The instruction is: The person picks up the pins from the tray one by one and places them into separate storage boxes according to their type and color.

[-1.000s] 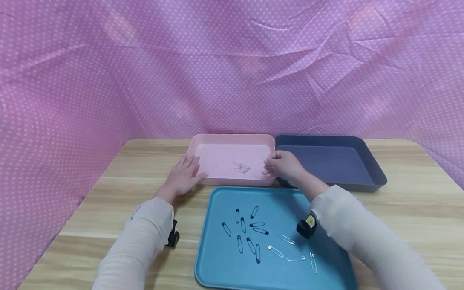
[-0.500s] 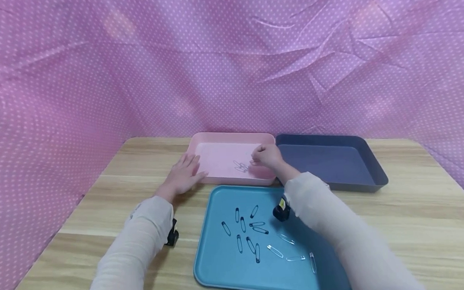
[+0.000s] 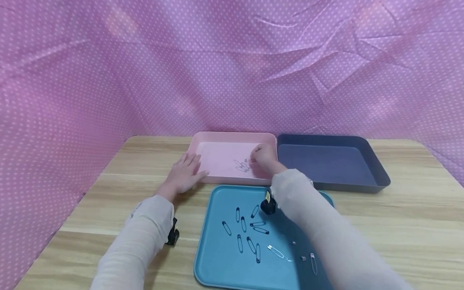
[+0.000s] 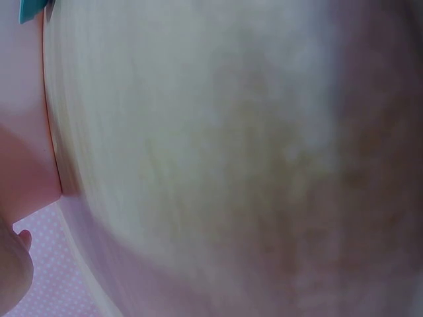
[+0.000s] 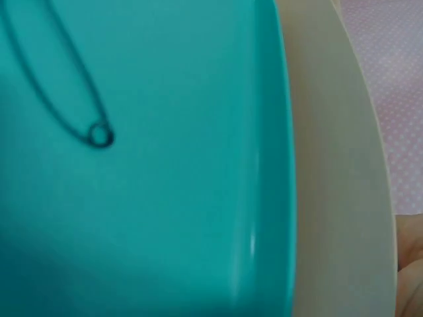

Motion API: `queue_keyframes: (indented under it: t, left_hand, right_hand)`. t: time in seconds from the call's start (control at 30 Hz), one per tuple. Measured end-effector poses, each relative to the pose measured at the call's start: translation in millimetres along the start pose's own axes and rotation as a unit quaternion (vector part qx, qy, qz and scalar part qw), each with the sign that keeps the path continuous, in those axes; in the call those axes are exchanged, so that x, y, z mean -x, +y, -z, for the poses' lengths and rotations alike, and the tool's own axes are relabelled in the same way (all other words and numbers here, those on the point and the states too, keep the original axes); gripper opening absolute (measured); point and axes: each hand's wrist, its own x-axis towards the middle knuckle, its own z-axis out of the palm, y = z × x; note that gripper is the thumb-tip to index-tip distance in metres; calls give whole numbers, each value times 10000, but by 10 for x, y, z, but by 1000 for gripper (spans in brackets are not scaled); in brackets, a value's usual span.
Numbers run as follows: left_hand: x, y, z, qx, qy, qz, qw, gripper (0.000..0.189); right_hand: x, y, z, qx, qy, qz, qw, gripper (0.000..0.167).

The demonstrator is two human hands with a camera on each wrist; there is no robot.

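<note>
My right hand (image 3: 264,157) is low inside the pink tray (image 3: 231,137), fingers curled, with a silver safety pin (image 3: 247,160) at its fingertips. Just left of them lies a small heap of silver safety pins (image 3: 241,166). My left hand (image 3: 183,174) rests with spread fingers at the pink tray's left front corner. In front, the blue tray (image 3: 221,277) carries several black-headed safety pins (image 3: 240,243) and a few silver ones (image 3: 275,251), partly under the right sleeve's shadow. The right wrist view catches one pin (image 5: 100,135) close up on the blue tray.
A dark grey-blue tray (image 3: 324,161) stands right beside the pink one. All three trays are on a wood-grain table (image 3: 119,200). A pink dotted cloth (image 3: 229,68) hangs behind and at the sides.
My right hand has moved left from the pink tray's right edge to beside the heap of pins, and the forearm now covers more of the blue tray. The left hand has stayed in place.
</note>
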Motion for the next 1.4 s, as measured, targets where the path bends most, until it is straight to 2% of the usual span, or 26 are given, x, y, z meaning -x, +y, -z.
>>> queue_keyframes:
  t: [0.1, 0.17, 0.37, 0.47, 0.73, 1.0, 1.2, 1.4]
  left_hand:
    - [-4, 24, 14, -8, -16, -33, 10000, 68]
    - [-9, 44, 23, 14, -45, -59, 10000, 68]
    - [-18, 79, 50, -17, -28, -79, 10000, 67]
    - [-17, 95, 52, -46, -21, -84, 10000, 68]
    - [-41, 117, 8, -87, 34, -222, 9997, 69]
    - [-24, 100, 21, -41, -124, -55, 9999, 68]
    - [-10, 67, 10, -44, -127, -20, 9999, 69]
    - [14, 16, 15, -34, -129, 8, 9999, 70]
  right_hand:
    - [1, -3, 16, 291, 6, -14, 9996, 13]
    - [1, 0, 29, 344, -26, -160, 9993, 14]
    - [-13, -7, 71, 1, -152, -659, 9977, 12]
    - [0, -11, 106, -4, -208, -610, 9979, 10]
    - [83, 15, 238, -227, -454, -89, 9987, 15]
    - [213, -70, 329, -651, -676, -238, 9953, 24]
    - [364, -143, 422, -527, -834, -508, 9938, 23]
    - [551, -191, 527, -578, -1137, -435, 9909, 21]
